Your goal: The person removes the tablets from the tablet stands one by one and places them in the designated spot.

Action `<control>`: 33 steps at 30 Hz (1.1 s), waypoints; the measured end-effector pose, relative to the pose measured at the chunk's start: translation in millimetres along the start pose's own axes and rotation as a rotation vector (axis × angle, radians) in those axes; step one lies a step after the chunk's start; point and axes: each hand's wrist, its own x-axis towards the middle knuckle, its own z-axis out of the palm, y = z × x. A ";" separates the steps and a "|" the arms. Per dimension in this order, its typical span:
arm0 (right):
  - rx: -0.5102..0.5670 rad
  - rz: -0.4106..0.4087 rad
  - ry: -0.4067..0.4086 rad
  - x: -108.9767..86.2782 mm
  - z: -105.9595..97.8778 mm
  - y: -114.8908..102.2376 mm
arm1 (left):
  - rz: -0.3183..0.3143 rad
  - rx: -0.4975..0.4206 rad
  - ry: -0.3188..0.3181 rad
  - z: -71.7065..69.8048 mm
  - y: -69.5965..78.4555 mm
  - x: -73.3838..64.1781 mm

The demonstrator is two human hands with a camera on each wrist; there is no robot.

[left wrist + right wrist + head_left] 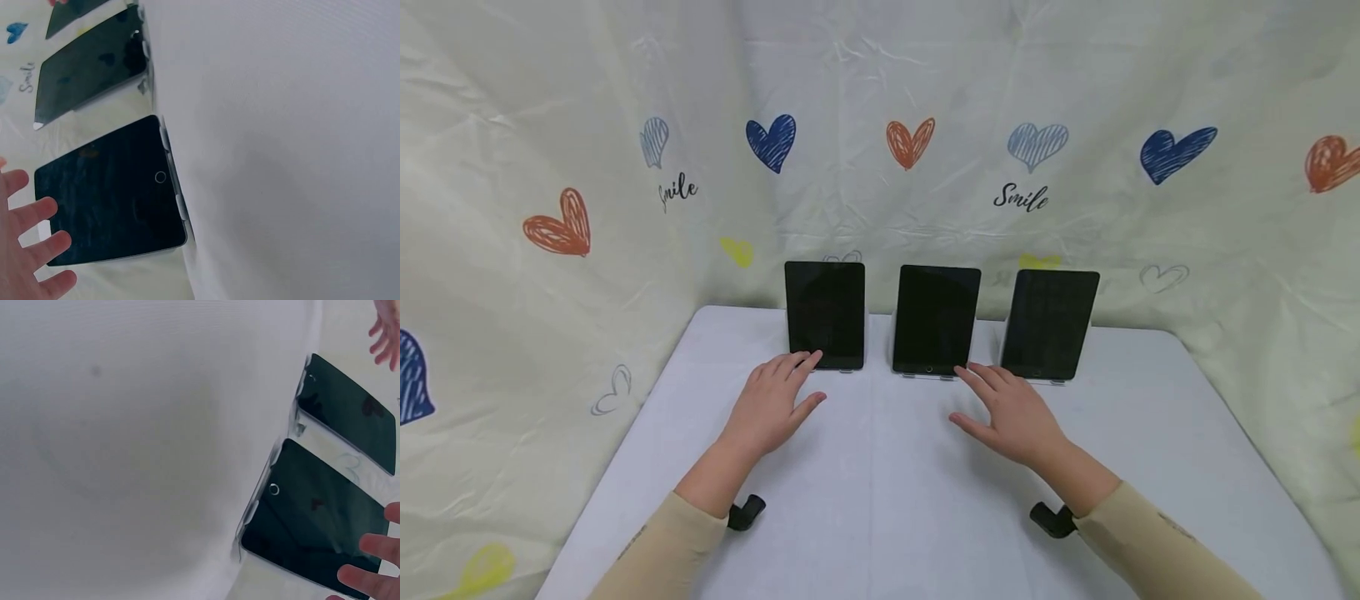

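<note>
Three tablets with dark screens stand propped on stands in a row at the back of a white table. My left hand [774, 403] is spread in front of the left tablet [826, 312], its fingertips overlapping that tablet's lower edge in the head view. My right hand [1011, 415] is spread before the gap between the middle tablet [936, 317] and the right tablet [1051, 323]. Both hands hold nothing. In the left wrist view, fingers [41, 248] show beside a tablet [112, 194]. In the right wrist view, fingers [369, 581] overlap a tablet [312, 515]. Contact cannot be made out.
The white table [880, 500] stretches from the tablets toward me. Behind it hangs a pale curtain [850, 67] printed with hearts and the word Smile. A black wrist mount [747, 512] sits at the left cuff, another mount [1053, 520] at the right.
</note>
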 end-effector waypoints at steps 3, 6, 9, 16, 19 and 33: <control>0.016 0.000 0.004 4.0 0.9 -1.7 | -0.017 -0.003 0.004 1.3 -2.4 1.2; 0.036 0.003 0.000 8.2 0.7 -4.5 | -0.030 -0.012 0.007 1.7 -4.6 2.0; 0.045 0.016 -0.007 11.9 0.7 -7.8 | -0.041 -0.024 0.004 1.5 -6.5 2.7; 0.072 0.064 -0.027 19.8 2.5 -15.2 | -0.058 -0.027 0.010 3.1 -14.8 6.6; 0.084 0.082 -0.030 23.2 3.2 -17.8 | -0.057 -0.028 0.023 1.3 -18.2 9.3; 0.146 0.134 -0.041 46.6 11.9 -33.2 | -0.096 -0.052 0.048 -3.3 -27.8 17.9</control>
